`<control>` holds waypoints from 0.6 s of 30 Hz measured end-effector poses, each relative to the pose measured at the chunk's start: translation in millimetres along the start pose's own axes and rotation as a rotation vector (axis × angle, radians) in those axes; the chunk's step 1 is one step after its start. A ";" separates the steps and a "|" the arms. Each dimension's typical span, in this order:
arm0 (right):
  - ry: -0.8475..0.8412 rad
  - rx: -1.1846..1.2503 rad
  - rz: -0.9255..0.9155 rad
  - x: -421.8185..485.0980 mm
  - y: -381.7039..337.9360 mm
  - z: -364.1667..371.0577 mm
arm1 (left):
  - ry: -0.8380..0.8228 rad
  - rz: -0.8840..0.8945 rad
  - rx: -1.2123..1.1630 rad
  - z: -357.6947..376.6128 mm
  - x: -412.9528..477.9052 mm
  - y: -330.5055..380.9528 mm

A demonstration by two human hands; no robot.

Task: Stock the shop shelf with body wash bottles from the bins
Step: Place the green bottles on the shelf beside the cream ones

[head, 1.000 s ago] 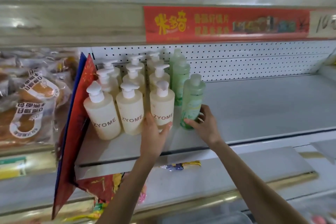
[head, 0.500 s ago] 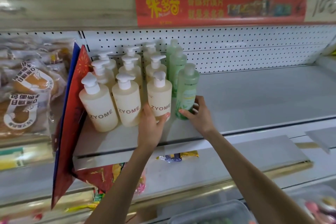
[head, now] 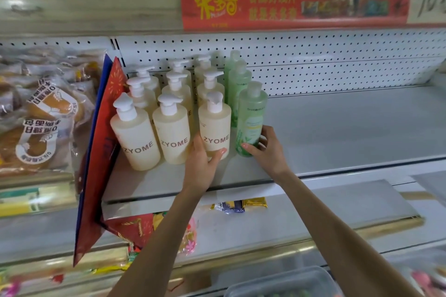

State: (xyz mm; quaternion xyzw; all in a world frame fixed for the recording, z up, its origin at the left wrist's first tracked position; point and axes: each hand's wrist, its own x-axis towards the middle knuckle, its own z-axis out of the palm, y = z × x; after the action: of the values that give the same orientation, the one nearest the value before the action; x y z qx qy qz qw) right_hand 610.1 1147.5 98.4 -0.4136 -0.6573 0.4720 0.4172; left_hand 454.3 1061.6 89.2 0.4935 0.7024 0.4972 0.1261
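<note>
Right now both hands are on bottles at the front of the shelf (head: 350, 128): the left hand (head: 204, 161) cups the base of the cream pump bottle (head: 216, 128) lettered ZYOME, thumb across its front and fingers reaching round its left side, while the right hand (head: 266, 150) wraps the lower part of the green bottle (head: 252, 116), thumb on the label and fingers curled round its right flank. Both bottles stand upright on the shelf, long axes vertical, the green one just to the right of the cream one and so close that I cannot tell whether they touch. Behind them rows of the same kinds run back to the pegboard (head: 337, 60), cream pumps spreading left as far as the red card (head: 101, 152), green ones in single file. The coming move turns on this: the bare stretch of shelf lies wholly to the right of the green bottle, on the right hand's side, so I judge the right arm the nearer one for filling it. The step in hand looks like squaring the two front bottles into line. More stock would come from the bin (head: 284, 282), a translucent tub low in the view beneath the right forearm; its contents are too blurred to name
</note>
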 end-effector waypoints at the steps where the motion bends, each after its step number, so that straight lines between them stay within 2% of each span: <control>1: 0.009 0.005 0.000 0.5 0.7 0.4 | 0.002 -0.001 0.003 1.0 0.2 -0.8; 8: 0.026 0.018 -0.012 0.1 1.8 -0.1 | -0.014 -0.006 0.017 5.8 -0.3 -1.6; 18: -0.043 -0.037 0.007 1.6 3.1 -1.7 | -0.020 -0.037 0.052 5.7 -4.3 1.4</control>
State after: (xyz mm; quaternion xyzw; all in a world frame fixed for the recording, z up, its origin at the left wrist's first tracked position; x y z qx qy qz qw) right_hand 611.7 1150.2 95.9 -0.4130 -0.6734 0.4702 0.3936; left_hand 460.9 1061.4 86.3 0.4886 0.7227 0.4715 0.1293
